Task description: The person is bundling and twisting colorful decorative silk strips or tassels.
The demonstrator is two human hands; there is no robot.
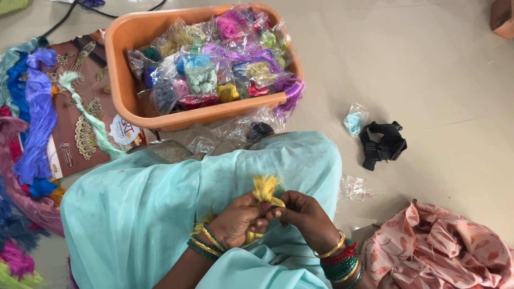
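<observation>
Pale turquoise cloth point(160, 214) drapes the lap under both hands. Beyond the fingers, an orange plastic tub point(126, 64) holds bagged coloured threads. Left hand point(235, 222) and right hand point(305, 214) meet over the lap, fingers closed on a small yellow thread bundle point(265, 190), its frayed end poking up above them.

One orange plastic tub point(124, 80) sits on the floor, filled with many small clear packets of coloured thread point(214, 64), too many to count exactly. One light-blue packet point(354, 121) lies apart. There is one black strap point(381, 144), one yellow thread bundle point(264, 189), and two hands point(235, 220) point(306, 215).
</observation>
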